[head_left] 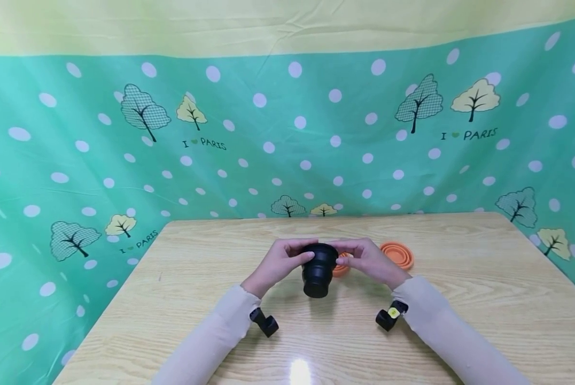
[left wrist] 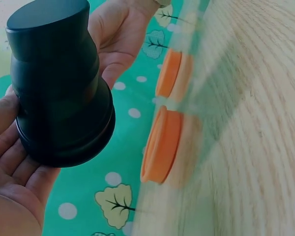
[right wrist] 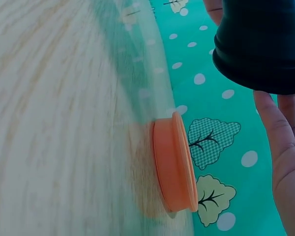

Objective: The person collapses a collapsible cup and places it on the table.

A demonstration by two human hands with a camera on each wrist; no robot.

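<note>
A black collapsible cup [head_left: 316, 271], stretched out in stepped rings, is held above the table with its wide rim up and its narrow base down. My left hand [head_left: 289, 260] grips the rim from the left, thumb on the near side and fingers behind. From the right, my right hand [head_left: 366, 260] pinches the same rim between thumb and fingers. In the right wrist view the fingertips [right wrist: 265, 101] lie right at the rim of the cup.
Flat on the wooden table [head_left: 196, 278] behind the hands lie two orange ringed collapsible pieces. One [head_left: 397, 255] is by the right wrist; the other [head_left: 340, 269] is partly hidden by the cup and right hand. A green dotted cloth [head_left: 249, 123] hangs behind the table.
</note>
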